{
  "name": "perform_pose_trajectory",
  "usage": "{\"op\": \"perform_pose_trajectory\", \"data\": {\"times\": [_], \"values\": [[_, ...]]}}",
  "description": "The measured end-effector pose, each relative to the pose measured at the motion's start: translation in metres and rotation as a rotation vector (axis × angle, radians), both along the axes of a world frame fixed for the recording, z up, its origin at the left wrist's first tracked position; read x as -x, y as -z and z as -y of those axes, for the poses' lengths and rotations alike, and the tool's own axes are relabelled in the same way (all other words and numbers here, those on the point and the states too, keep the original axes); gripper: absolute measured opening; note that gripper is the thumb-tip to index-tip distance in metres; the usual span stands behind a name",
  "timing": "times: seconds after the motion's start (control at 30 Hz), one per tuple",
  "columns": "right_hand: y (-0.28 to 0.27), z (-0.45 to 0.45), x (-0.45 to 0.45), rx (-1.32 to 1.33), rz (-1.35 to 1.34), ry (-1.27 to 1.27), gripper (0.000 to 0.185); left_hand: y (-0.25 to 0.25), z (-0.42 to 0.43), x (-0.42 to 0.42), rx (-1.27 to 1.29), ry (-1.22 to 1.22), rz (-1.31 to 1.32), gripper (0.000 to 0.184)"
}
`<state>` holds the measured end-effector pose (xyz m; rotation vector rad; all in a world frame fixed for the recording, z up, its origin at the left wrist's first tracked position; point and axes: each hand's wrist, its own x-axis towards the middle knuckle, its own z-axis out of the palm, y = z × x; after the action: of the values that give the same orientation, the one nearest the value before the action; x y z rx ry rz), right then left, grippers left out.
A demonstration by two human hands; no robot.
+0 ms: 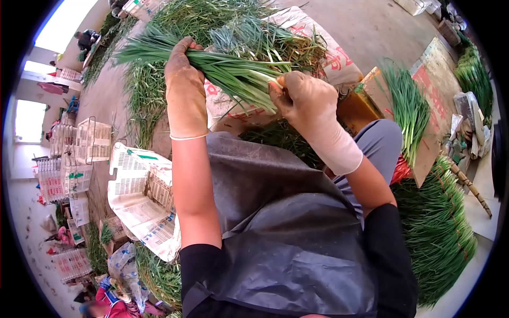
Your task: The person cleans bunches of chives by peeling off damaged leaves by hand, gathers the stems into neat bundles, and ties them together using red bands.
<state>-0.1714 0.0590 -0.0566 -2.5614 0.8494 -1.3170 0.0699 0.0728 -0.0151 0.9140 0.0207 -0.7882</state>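
A bunch of garlic chives (228,71) lies across in front of me, leaf tips to the left and pale stem ends to the right. My left hand (184,71), in a stained rubber glove, is wrapped round its leafy middle. At the stem ends, my gloved right hand (307,98) is closed with thumb and fingers pinched on the pale stalks. Behind the bunch, loose chives and trimmings (249,40) are heaped on a white sack with red print (342,61). Another small bundle of chives (405,106) rests on a board to my right.
A white plastic crate (140,212) stands by my left elbow. Big stacks of tied chives (440,228) fill the lower right, with a bamboo-like stick (469,188) beside them. More crates (93,140) line the left side. A person in red (108,305) is at the lower left.
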Motion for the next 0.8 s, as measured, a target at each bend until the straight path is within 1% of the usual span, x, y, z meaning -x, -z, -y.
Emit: {"op": "perform_pose_trajectory", "data": {"times": [0.07,0.1,0.13,0.17,0.2,0.23,0.27,0.3,0.33,0.37,0.43,0.47,0.53,0.6,0.67,0.7,0.73,0.8], "values": [[0.005,0.014,-0.003,0.019,0.000,-0.043,0.016,0.001,0.005,0.004,-0.049,-0.179,0.241,0.013],[0.000,0.020,-0.005,-0.563,0.136,-0.286,0.016,0.003,0.007,0.011,-0.026,-0.255,0.341,0.017],[-0.006,0.023,-0.004,-1.144,0.273,-0.529,0.017,0.004,0.008,0.017,-0.025,-0.253,0.342,0.017],[-0.016,0.027,0.004,-1.427,0.409,-0.677,0.018,0.004,0.008,0.022,-0.007,-0.266,0.405,0.018],[-0.015,0.026,0.006,-1.425,0.412,-0.677,0.018,0.002,0.008,0.025,0.011,-0.278,0.468,0.019],[-0.013,0.023,0.008,-1.471,0.485,-0.752,0.015,-0.001,0.009,0.026,-0.068,-0.236,0.366,0.016],[-0.011,0.018,0.010,-1.514,0.558,-0.830,0.013,-0.004,0.009,0.026,-0.065,-0.236,0.368,0.016],[-0.009,0.008,0.014,-1.486,0.544,-0.878,0.014,-0.006,0.008,0.027,-0.047,-0.143,0.205,0.014],[-0.009,-0.004,0.019,-1.495,0.506,-0.871,0.017,-0.008,0.007,0.027,-0.029,-0.051,0.043,0.013],[-0.007,-0.013,0.029,-1.479,0.430,-0.901,0.017,-0.008,0.005,0.027,-0.028,-0.054,0.048,0.013],[0.000,-0.017,0.052,-1.475,0.287,-0.963,0.017,-0.006,0.000,0.024,-0.019,0.058,0.122,0.013],[0.006,-0.015,0.064,-1.490,0.222,-0.992,0.017,-0.001,0.001,0.013,-0.022,0.052,0.128,0.013],[0.032,-0.006,0.087,-1.535,0.179,-0.990,0.017,0.005,0.003,-0.019,0.058,0.072,-0.147,0.014],[0.073,0.013,0.101,-1.600,0.099,-0.846,0.014,-0.004,-0.006,-0.027,0.052,0.030,-0.154,0.017],[0.115,0.040,0.112,-1.328,-0.280,-0.577,0.013,-0.005,-0.014,-0.047,0.097,0.031,-0.233,0.018],[0.127,0.049,0.113,-1.012,-0.701,-0.348,0.014,-0.018,-0.020,-0.038,0.029,-0.040,-0.148,0.017],[0.140,0.056,0.113,-0.658,-1.065,-0.099,0.015,-0.019,-0.027,-0.055,0.040,-0.047,-0.134,0.017],[0.170,0.076,0.111,-0.639,-1.433,0.108,0.024,-0.011,-0.045,-0.099,0.256,0.182,-0.229,0.011]]}}
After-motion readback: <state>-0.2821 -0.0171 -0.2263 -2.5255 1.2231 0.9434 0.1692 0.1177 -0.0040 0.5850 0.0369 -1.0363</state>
